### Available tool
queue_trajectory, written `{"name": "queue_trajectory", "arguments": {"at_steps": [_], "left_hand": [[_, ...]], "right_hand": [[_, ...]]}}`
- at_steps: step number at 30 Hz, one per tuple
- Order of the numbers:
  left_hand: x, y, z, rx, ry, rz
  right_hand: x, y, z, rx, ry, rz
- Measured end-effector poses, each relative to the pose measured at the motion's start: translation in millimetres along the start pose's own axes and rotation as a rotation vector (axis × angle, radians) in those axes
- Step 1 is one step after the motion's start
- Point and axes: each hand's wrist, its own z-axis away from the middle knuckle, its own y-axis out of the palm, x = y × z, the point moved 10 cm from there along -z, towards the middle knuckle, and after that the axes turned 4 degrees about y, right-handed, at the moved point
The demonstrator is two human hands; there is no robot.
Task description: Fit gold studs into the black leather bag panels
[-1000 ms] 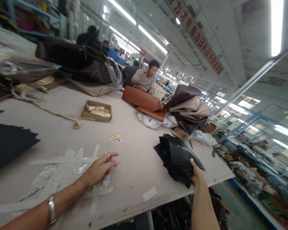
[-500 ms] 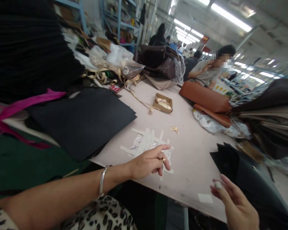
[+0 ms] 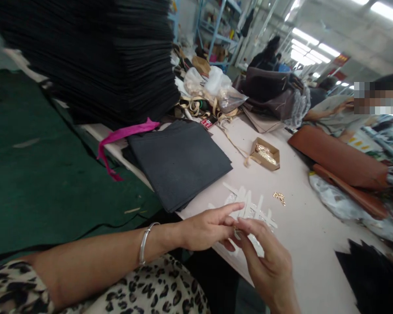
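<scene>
My left hand (image 3: 206, 227) reaches over the table's near edge, index finger stretched out, thumb and other fingers curled together. A small gold-coloured metal piece (image 3: 236, 228) shows at its fingertips; its exact shape is too small to tell. My right hand (image 3: 270, 259) meets it there, thumb and fingers pinched at the same spot, partly hiding the piece. Beneath both hands, pale tape strips (image 3: 248, 203) hold clear plastic to the tabletop. Beyond them lies a little pile of gold-coloured metal pieces (image 3: 279, 198).
A stack of black sheets (image 3: 180, 161) lies left, before a tall black pile (image 3: 118, 56). A small cardboard box (image 3: 265, 153) holds shiny gold-coloured pieces. Brown leather pieces (image 3: 340, 152) and black sheets (image 3: 373, 270) lie right. A co-worker (image 3: 334, 109) is across the table.
My right hand has moved left from beside the black sheets to meet my left hand's fingertips. The view has turned left, so the table's things appear farther right.
</scene>
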Motion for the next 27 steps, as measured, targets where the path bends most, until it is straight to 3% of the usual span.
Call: {"name": "queue_trajectory", "arguments": {"at_steps": [4, 8, 19, 27], "left_hand": [[8, -19, 12, -0.131, -0.083, 0.046], [15, -36, 19, -0.225, -0.144, 0.051], [-10, -54, 34, -0.276, -0.032, 0.166], [-12, -58, 43, -0.292, -0.070, 0.209]], "right_hand": [[5, 20, -11, 0.074, -0.050, 0.057], [17, 27, -15, 0.024, -0.158, 0.161], [34, 35, -27, -0.111, -0.162, 0.256], [55, 43, -36, -0.025, -0.262, 0.186]]}}
